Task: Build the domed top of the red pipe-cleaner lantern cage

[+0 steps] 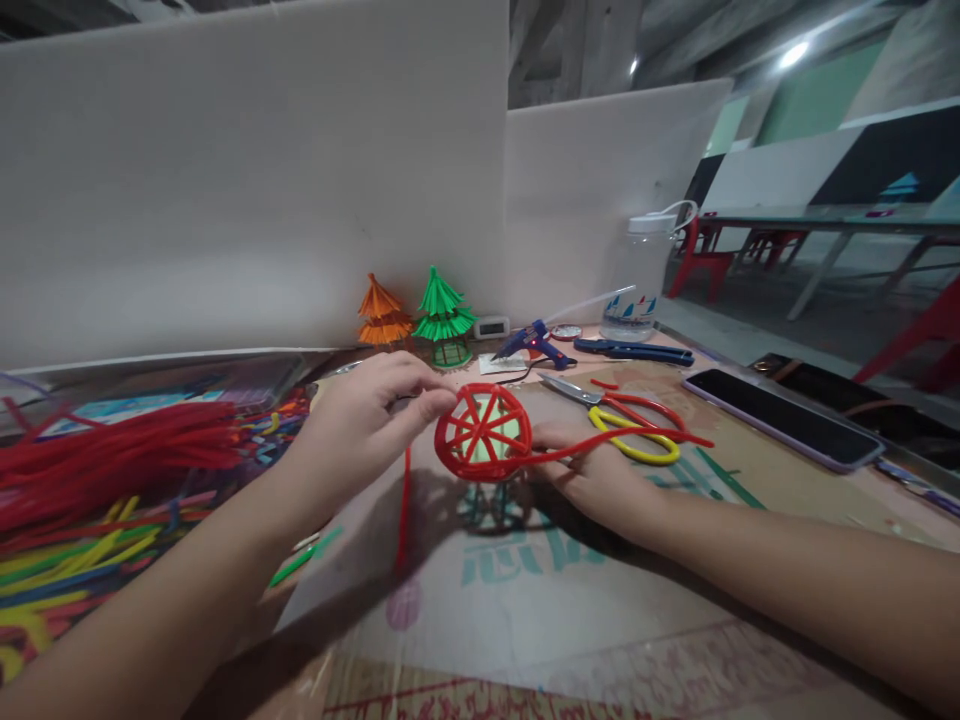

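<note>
Between my hands is a round red pipe-cleaner wheel (484, 432) with spokes meeting at its middle and a pale green patch showing through. My left hand (379, 430) pinches its upper left rim between thumb and fingers. At the right rim, the fingers of my right hand (592, 475) are closed on the wheel, partly hidden behind it. A long loose red pipe cleaner (637, 434) runs from the wheel's lower edge over my right hand to the right. Dark thin legs or their reflection show blurred below the wheel. Another red strip (405, 510) lies beside my left hand.
Scissors (637, 425), a blue glue gun (536, 345), blue pliers-like tool (634, 351) and phone (780, 418) lie to the right. A water bottle (634, 290) stands behind. Orange (384, 312) and green (446, 315) tree models stand at the back. Coloured pipe cleaners (112, 470) pile up left.
</note>
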`<state>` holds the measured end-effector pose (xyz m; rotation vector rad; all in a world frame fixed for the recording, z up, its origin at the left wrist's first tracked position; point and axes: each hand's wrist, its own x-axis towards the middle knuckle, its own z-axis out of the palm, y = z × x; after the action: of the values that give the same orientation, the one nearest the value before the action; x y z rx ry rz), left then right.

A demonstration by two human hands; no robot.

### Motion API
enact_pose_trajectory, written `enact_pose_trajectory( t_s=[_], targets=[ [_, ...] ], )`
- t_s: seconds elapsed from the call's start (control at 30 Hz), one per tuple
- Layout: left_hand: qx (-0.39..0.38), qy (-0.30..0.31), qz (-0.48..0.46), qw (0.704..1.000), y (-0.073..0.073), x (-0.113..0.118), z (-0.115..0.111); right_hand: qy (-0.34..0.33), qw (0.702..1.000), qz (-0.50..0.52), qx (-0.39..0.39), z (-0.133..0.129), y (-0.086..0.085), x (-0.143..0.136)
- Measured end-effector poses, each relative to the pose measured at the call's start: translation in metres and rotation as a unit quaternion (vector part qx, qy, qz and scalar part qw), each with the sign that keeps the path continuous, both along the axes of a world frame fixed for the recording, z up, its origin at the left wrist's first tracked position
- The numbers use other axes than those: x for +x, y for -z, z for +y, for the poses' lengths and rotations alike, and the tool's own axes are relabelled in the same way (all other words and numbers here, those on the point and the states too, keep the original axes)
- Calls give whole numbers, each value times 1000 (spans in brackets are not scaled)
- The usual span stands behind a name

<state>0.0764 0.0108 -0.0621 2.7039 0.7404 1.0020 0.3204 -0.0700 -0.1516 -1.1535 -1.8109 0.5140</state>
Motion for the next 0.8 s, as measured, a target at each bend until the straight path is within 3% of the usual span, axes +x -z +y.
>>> enact_pose_trajectory(
  t_s=[0.2, 0.4, 0.5, 0.57, 0.67, 0.73, 0.8],
  targets=[
    [25, 25, 83, 996, 2, 3, -4, 0, 1000, -4, 12, 1, 0, -1],
    [-5, 29, 40, 999, 6, 4, 1, -12, 1000, 0, 2, 1, -1, -1],
    [-67, 19, -30, 997, 5, 4, -2, -7, 1000, -8, 7, 1, 0, -1],
    [-162, 44, -125, 978, 3, 6, -5, -8, 1000, -12, 12, 1, 1, 0],
    [-305, 109, -265, 908, -3, 7, -10, -6, 1000, -14, 16, 3, 2, 0],
    [-351, 132, -311, 873, -8, 7, -11, -2, 1000, -14, 12, 3, 2, 0],
    [-362, 123, -327, 864, -13, 5, -10, 0, 1000, -9, 8, 3, 2, -1]
  ],
)
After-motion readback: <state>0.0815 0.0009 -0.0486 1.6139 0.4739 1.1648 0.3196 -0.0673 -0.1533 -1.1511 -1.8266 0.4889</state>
